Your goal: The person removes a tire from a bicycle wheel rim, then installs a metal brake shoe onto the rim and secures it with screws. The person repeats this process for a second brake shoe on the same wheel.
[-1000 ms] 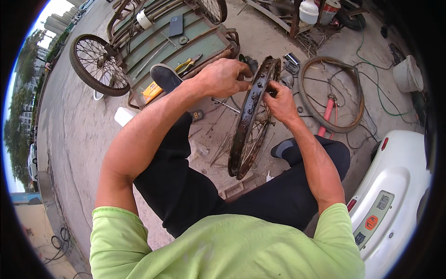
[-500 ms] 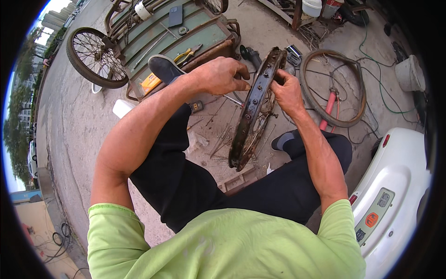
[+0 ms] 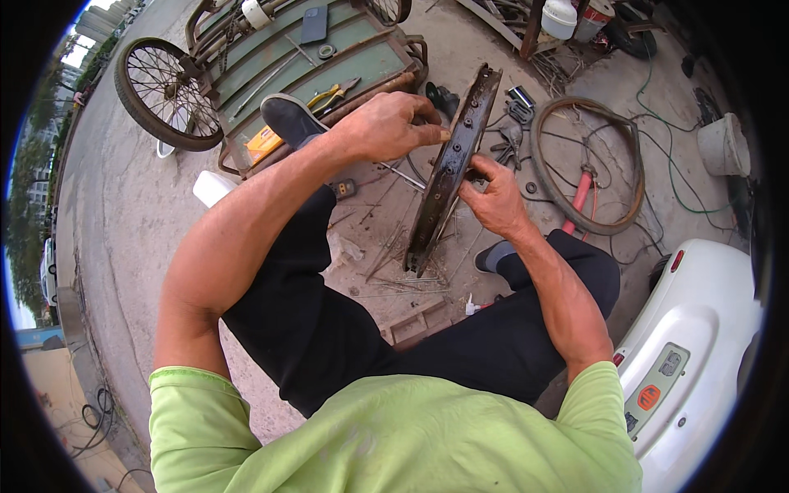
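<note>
A bare, rusty wheel rim stands on edge between my hands, its dark outer channel dotted with spoke nipples facing up. My left hand is at the rim's left edge, fingers curled and thumb and forefinger brought together; whatever they pinch is too small to make out. From the other side my right hand grips the rim's inner side, its fingertips partly hidden behind the metal. A thin metal rod reaches toward the rim from the left.
An overturned green cart carries pliers, a phone and an orange box. A worn tyre lies right, near a red pump. Loose spokes litter the ground. A white vehicle stands close by at right.
The rim has turned more edge-on, and its lower end has risen. My right hand has moved down and slightly left along it; my left hand stays close to the rim's edge.
</note>
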The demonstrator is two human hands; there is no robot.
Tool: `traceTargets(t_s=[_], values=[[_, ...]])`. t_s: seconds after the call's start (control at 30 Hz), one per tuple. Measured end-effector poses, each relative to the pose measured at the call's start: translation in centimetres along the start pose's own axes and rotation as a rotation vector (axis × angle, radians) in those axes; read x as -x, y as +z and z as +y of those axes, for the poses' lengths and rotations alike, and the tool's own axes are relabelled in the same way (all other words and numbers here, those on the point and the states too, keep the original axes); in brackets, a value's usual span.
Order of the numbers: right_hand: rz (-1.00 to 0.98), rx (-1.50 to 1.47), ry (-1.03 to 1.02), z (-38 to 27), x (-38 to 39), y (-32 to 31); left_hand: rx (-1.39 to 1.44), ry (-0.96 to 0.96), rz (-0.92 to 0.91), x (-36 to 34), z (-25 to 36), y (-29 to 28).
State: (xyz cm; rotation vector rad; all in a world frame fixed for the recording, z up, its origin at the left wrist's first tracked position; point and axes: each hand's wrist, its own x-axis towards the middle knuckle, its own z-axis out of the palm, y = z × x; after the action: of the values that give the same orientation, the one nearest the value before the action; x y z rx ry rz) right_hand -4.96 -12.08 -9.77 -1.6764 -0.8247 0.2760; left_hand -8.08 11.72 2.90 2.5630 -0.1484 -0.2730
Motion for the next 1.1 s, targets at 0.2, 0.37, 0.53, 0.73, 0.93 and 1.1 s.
traceTargets(t_s=[0.2,0.37,0.53,0.73,0.93,1.1], values=[[-0.126,0.146,-0.089,-0.9,1.5,0.8,-0.035,-0.068,-0.025,-0.1,0.0,1.2],[-0.092,0.185,-0.207,-1.0,2.3,2.3,-0.032,-0.067,0.007,0.3,-1.2,1.5],[0.025,0.264,-0.118,-1.5,0.5,0.6,0.027,-0.119,-0.018,0.9,-1.0,1.3],[0.291,0.013,0.265,1.2,-3.1,-2.4,-0.035,-0.096,-0.073,1.1,-0.3,1.6],[0.233,-0.149,0.295,3.3,-6.1,-1.7,-0.024,-0.127,-0.087,1.3,0.4,1.4],[0.112,-0.070,0.354,2.0,-7.6,-1.0,-0.077,-0.183,-0.194,1.7,0.9,0.5]])
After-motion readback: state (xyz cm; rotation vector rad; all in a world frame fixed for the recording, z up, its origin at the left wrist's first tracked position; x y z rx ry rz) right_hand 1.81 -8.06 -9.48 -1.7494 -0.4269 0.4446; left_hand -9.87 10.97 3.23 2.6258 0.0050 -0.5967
